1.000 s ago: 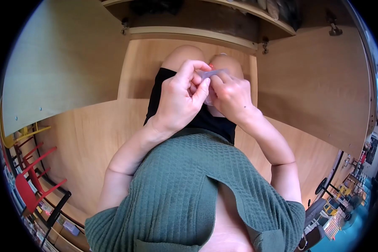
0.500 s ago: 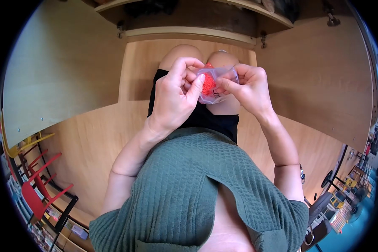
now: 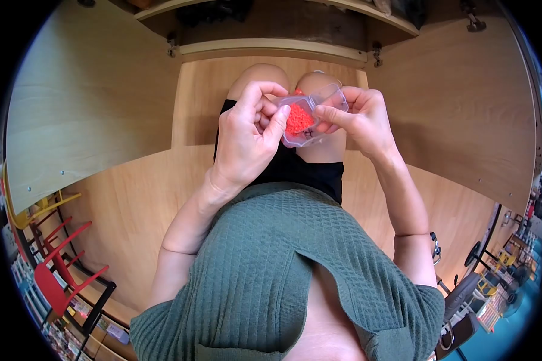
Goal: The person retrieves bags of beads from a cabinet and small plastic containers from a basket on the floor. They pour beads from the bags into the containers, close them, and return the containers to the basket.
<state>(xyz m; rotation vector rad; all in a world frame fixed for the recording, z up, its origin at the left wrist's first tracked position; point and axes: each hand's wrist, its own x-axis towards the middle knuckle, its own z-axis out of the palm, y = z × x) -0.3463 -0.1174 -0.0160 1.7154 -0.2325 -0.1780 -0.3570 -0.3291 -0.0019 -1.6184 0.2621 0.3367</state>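
A small clear plastic container (image 3: 304, 139) with an open lid (image 3: 331, 98) is held above my lap. Bright red small pieces (image 3: 298, 119) lie in it. My left hand (image 3: 251, 129) grips the container's left side between thumb and fingers. With thumb and fingers closed on the lid side, my right hand (image 3: 362, 120) holds the container from the right. Another bit of red shows just behind the container, near my knees; what it is cannot be made out.
Open cabinet doors stand at the left (image 3: 96, 96) and right (image 3: 451, 114), with a shelf (image 3: 271, 47) ahead. A red chair (image 3: 53, 286) is at lower left. A dark chair (image 3: 461, 295) stands at lower right.
My right hand has moved right from beside my left hand, and its fingers have turned. The container, earlier mostly covered, now shows its lid raised and the red pieces inside.
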